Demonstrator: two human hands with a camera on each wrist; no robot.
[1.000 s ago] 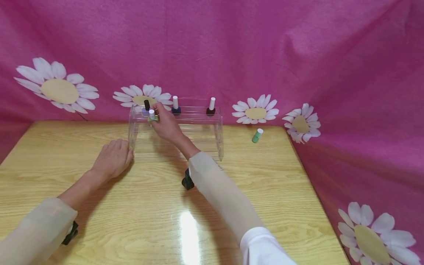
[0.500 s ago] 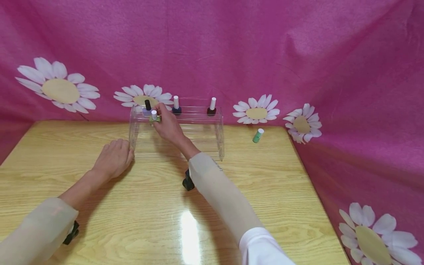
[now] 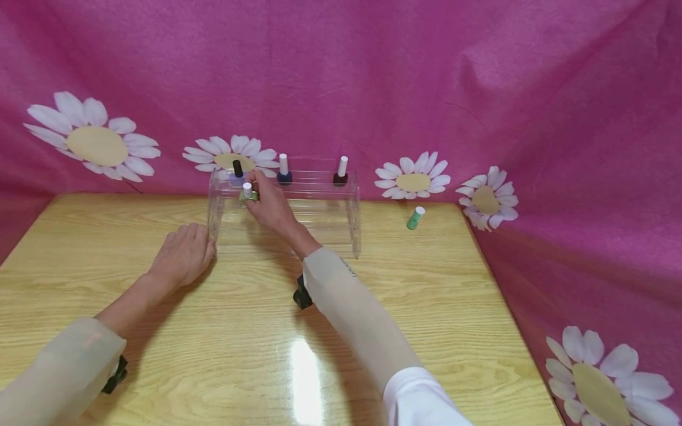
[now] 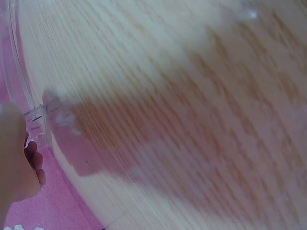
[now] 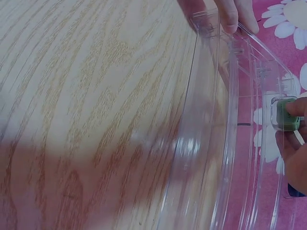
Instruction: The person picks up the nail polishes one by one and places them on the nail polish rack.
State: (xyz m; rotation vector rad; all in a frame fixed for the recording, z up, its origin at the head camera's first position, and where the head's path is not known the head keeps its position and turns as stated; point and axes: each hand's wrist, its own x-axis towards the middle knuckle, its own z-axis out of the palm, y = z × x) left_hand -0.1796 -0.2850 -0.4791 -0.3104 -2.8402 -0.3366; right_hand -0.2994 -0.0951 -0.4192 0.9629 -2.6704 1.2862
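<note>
A clear acrylic tiered nail polish rack [image 3: 325, 191] stands on the wooden table. My left hand [image 3: 183, 254] grips its left end panel near the table, and in the right wrist view the left fingers [image 5: 229, 18] lie on either side of that panel. My right hand [image 3: 272, 204] pinches a white-capped bottle of olive-green nail polish [image 3: 247, 192] upright at the left of the rack, on the tier below the top. The square glass base of this bottle [image 5: 284, 114] shows between thumb and fingers in the right wrist view. Right behind it stands a lilac polish with a black cap [image 3: 237, 173].
On the top tier stand a dark blue polish [image 3: 285, 176] and a dark red one [image 3: 340, 177], both white-capped. A mint-green polish [image 3: 414, 219] stands alone on the table [image 3: 453, 307], right of the rack. A pink daisy-print cloth [image 3: 341, 83] hangs behind and to the right.
My right hand has lowered the olive-green polish slightly, moving it a little toward me and to the right. The left hand stays on the rack's end, and the other bottles have not moved.
</note>
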